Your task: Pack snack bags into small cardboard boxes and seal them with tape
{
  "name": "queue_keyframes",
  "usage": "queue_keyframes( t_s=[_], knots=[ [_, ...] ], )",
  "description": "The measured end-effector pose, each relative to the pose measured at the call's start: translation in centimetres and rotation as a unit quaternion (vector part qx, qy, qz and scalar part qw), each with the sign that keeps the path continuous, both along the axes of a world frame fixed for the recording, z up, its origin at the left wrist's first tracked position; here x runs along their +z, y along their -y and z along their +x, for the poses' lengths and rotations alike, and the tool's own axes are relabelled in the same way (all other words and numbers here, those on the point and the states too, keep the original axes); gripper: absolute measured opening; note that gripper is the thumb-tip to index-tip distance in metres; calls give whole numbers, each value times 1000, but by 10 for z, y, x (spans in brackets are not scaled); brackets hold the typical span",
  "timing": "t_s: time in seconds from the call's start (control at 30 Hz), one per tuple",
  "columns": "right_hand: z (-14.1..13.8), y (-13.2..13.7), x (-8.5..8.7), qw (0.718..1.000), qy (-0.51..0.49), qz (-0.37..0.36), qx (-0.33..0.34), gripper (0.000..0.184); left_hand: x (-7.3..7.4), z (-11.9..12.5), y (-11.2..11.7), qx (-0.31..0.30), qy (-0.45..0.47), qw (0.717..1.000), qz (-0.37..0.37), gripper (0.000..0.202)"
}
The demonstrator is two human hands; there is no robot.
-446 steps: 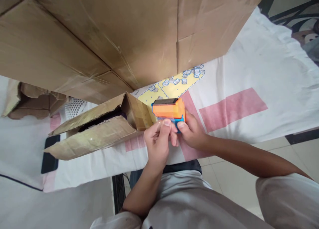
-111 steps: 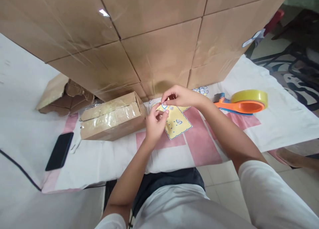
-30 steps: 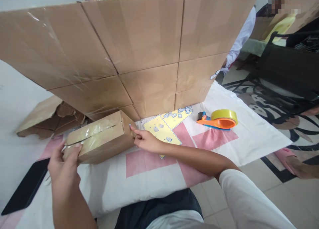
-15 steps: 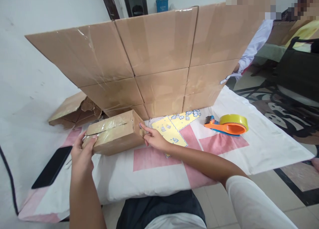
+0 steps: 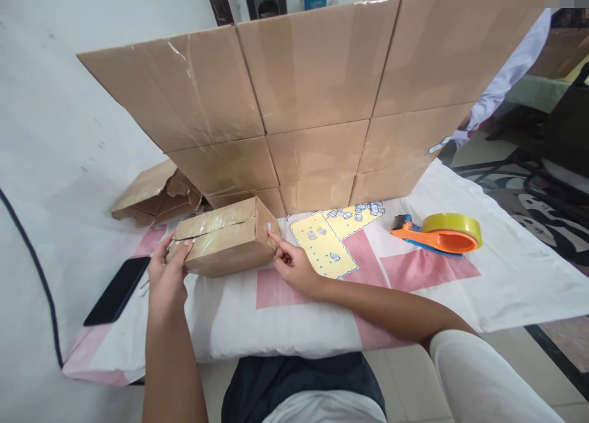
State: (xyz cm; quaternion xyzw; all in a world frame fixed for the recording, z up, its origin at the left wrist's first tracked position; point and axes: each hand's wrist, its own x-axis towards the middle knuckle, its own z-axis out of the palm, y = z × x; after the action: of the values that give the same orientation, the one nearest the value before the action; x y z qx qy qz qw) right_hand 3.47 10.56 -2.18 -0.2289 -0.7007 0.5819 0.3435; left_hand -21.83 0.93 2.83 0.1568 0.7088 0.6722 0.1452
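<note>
A small taped cardboard box lies on the cloth, tilted slightly. My left hand is closed around its left end, thumb on top. At the opposite end, my right hand points its index finger against the box just below a small white sticker; its other fingers are curled, with nothing visible in them. Just beyond that hand are yellow sheets bearing several small pale stickers.
A large folded cardboard panel stands upright behind the box, near another person's sleeve. An orange tape dispenser with yellow tape sits at right. A black phone and a torn carton are at left.
The view has shifted, moving the scene rightward in the picture. My right index finger has slid down off the sticker, which now shows plainly. My left hand keeps its grip.
</note>
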Motion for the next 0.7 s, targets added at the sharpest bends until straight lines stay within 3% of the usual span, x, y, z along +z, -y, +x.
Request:
queue_keyframes(
  t_s=[0.13,0.27,0.4,0.53,0.63,0.7],
  knots=[
    [1,-15,6,998,40,39,33,71,-2,-4,5,15,19,1000,11,70],
    [3,-27,18,975,108,188,38,72,-3,-8,12,-3,40,999,25,69],
    [4,-27,39,923,185,330,65,90,-7,-16,21,16,57,997,53,68],
    [-5,-26,69,882,161,440,44,131,-22,-21,34,-9,34,997,64,71],
    [-13,-23,86,869,156,456,108,129,-27,-11,44,-34,5,996,81,73],
    [-8,-22,92,880,149,432,130,126,-22,4,46,-35,-23,993,111,72]
  ],
)
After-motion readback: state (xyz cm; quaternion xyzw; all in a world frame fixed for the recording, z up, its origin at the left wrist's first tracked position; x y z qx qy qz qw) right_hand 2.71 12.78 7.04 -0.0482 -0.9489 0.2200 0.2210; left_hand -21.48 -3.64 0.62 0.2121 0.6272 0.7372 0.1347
